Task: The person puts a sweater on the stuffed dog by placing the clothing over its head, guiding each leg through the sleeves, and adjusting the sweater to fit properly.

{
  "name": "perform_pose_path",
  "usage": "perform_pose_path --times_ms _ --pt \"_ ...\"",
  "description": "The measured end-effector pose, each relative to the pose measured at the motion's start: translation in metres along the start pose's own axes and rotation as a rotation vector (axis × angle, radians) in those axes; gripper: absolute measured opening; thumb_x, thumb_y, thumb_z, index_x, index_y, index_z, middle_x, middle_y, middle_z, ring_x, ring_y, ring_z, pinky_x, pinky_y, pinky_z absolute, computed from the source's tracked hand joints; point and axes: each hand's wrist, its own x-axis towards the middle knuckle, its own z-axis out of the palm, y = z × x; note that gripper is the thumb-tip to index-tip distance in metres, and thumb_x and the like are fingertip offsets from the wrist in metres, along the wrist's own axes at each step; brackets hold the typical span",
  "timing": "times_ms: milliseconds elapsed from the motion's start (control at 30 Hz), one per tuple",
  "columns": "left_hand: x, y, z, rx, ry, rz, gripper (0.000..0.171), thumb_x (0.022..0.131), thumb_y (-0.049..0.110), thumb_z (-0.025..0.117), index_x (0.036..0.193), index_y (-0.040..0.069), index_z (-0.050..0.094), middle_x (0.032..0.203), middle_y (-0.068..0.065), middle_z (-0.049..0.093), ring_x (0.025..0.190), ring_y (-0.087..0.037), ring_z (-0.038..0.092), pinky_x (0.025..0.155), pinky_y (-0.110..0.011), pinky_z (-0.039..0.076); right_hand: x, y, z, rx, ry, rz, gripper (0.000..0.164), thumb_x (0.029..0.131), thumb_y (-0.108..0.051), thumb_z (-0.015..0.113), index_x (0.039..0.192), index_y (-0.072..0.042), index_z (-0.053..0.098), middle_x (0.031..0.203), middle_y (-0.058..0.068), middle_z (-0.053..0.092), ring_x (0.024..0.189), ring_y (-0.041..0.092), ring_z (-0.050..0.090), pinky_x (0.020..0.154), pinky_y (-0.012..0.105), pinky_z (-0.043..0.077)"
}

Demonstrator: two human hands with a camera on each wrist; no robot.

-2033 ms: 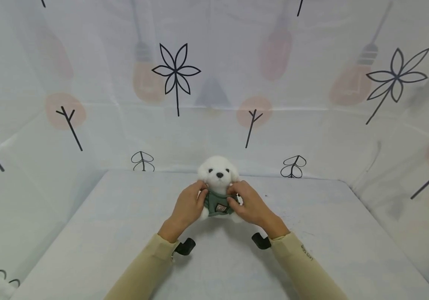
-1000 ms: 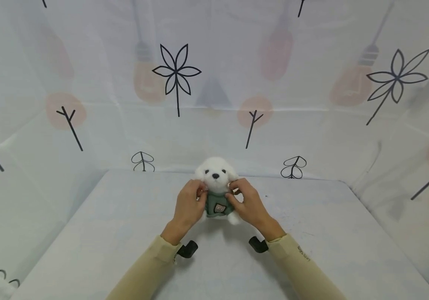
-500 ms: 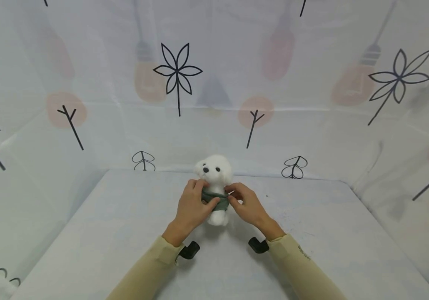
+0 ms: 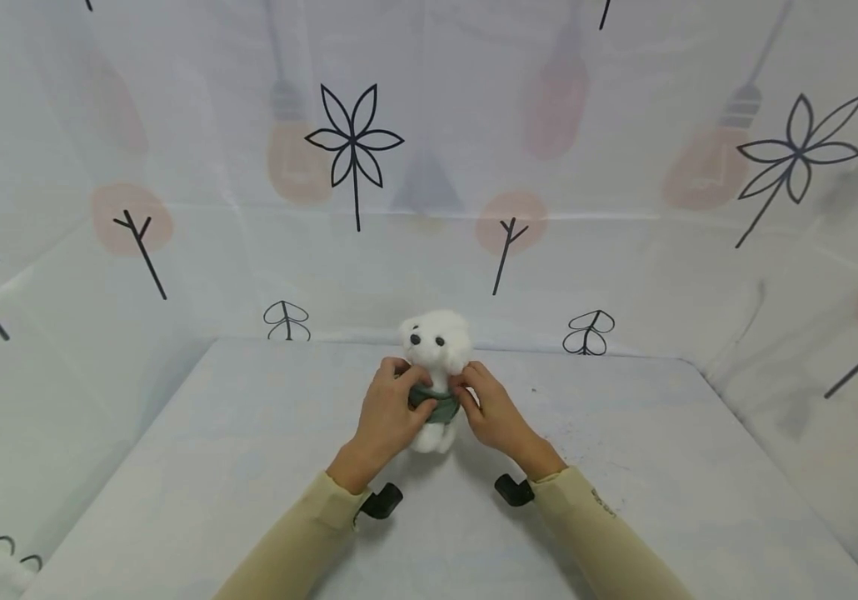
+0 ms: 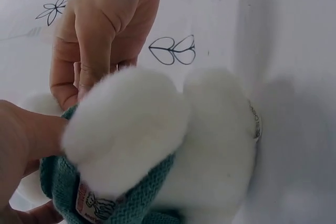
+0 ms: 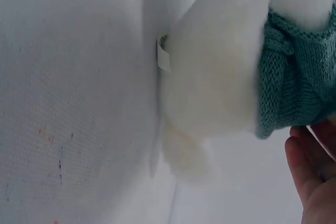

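A white plush dog (image 4: 438,337) in a green knit sweater (image 4: 440,408) sits upright between my hands, its face turned toward the left. My left hand (image 4: 384,412) holds the dog by its front, thumb and fingers over the sweater. At its other side, my right hand (image 4: 500,417) pinches the sweater near the neck. The left wrist view has the dog's white foreleg (image 5: 128,124) sticking out over a patch (image 5: 94,203) on the knit. From the right wrist, the fluffy rear (image 6: 210,77) shows a small white tag (image 6: 163,56), with fingers (image 6: 302,163) at the sweater's edge.
A white-covered table (image 4: 264,517) lies under the dog. Behind it rises a pale cloth backdrop (image 4: 429,267) printed with plants and lamp bulbs. Black wrist-worn devices (image 4: 382,502) stick out by both sleeves.
The dog faced forward a second ago and has been turned to the left, showing its side. My left hand has shifted right onto its chest; the right hand stays at the sweater's other side.
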Motion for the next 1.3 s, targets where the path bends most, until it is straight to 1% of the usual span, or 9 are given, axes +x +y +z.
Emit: perform_pose_path --times_ms 267,367,467,567,733,833,1033,1167,1300 --pt "-0.0009 0.001 0.0022 -0.024 0.031 0.02 0.011 0.082 0.013 0.075 0.083 0.014 0.064 0.105 -0.015 0.049 0.09 -0.028 0.055 0.074 -0.04 0.049 -0.0002 -0.0034 -0.0026 -0.009 -0.029 0.034 0.007 0.1 -0.007 0.046 0.095 -0.005 0.051 0.089 0.004 0.053 0.075 0.013 0.047 0.064 0.029 0.042" --pt "-0.0008 0.0015 0.001 -0.009 0.043 0.001 0.009 0.084 0.012 0.072 0.084 0.013 0.064 0.101 -0.013 0.051 0.083 -0.026 0.056 0.07 -0.039 0.049 0.0003 -0.0042 -0.0005 -0.003 -0.022 0.017 0.002 0.098 -0.006 0.051 0.097 -0.007 0.051 0.091 0.002 0.053 0.08 0.013 0.051 0.069 0.028 0.047" --pt "-0.0008 0.0009 -0.0007 -0.001 0.045 -0.024 0.008 0.086 0.011 0.07 0.086 0.012 0.062 0.098 -0.012 0.053 0.078 -0.024 0.057 0.067 -0.038 0.05 -0.0001 -0.0025 0.0012 0.063 -0.015 0.023 0.012 0.094 -0.005 0.058 0.105 -0.008 0.052 0.104 0.004 0.054 0.097 0.018 0.056 0.08 0.032 0.051" --pt "-0.0004 -0.001 -0.0012 -0.003 0.036 -0.037 0.008 0.088 0.011 0.068 0.088 0.011 0.06 0.098 -0.012 0.053 0.078 -0.024 0.057 0.067 -0.039 0.05 -0.0015 -0.0001 0.0013 0.173 -0.023 0.104 0.028 0.093 -0.008 0.062 0.119 -0.007 0.051 0.118 0.009 0.052 0.108 0.024 0.056 0.085 0.036 0.051" --pt "0.0002 -0.003 -0.0013 -0.04 0.025 -0.023 0.008 0.089 0.01 0.067 0.089 0.011 0.059 0.1 -0.011 0.051 0.08 -0.023 0.056 0.068 -0.038 0.05 -0.0037 0.003 0.0002 0.28 -0.09 0.345 0.047 0.096 -0.028 0.059 0.138 -0.016 0.042 0.133 0.006 0.05 0.12 0.025 0.053 0.098 0.039 0.044" --pt "-0.0002 -0.0029 -0.0019 -0.068 0.023 -0.016 0.011 0.087 0.011 0.07 0.089 0.01 0.059 0.1 -0.01 0.049 0.079 -0.022 0.055 0.067 -0.037 0.05 -0.0038 0.0032 0.0 0.283 -0.105 0.391 0.048 0.095 -0.034 0.059 0.138 -0.021 0.044 0.133 0.002 0.052 0.121 0.021 0.053 0.102 0.041 0.041" --pt "-0.0005 -0.0028 -0.0029 -0.137 -0.019 -0.018 0.03 0.081 0.021 0.078 0.094 0.01 0.054 0.106 -0.012 0.043 0.085 -0.024 0.054 0.072 -0.038 0.05 -0.0041 -0.0026 -0.0018 0.254 -0.019 0.295 0.038 0.092 -0.026 0.065 0.127 -0.019 0.055 0.116 0.001 0.06 0.105 0.019 0.061 0.091 0.038 0.049" --pt "0.0002 -0.0054 -0.0032 -0.19 -0.063 -0.018 0.025 0.081 0.015 0.076 0.096 0.011 0.057 0.109 -0.014 0.042 0.092 -0.026 0.052 0.075 -0.04 0.049 -0.0034 -0.0057 -0.0028 0.249 0.015 0.188 0.032 0.089 -0.016 0.068 0.12 -0.013 0.059 0.109 0.005 0.06 0.094 0.021 0.063 0.082 0.039 0.052" --pt "0.0008 -0.0077 -0.0042 -0.197 -0.105 -0.06 0.018 0.081 0.007 0.07 0.094 0.014 0.06 0.111 -0.014 0.042 0.093 -0.026 0.051 0.076 -0.04 0.047 -0.0037 -0.0054 -0.0016 0.243 0.004 0.177 0.03 0.088 -0.011 0.068 0.117 -0.011 0.06 0.11 0.006 0.059 0.091 0.021 0.062 0.08 0.037 0.053"
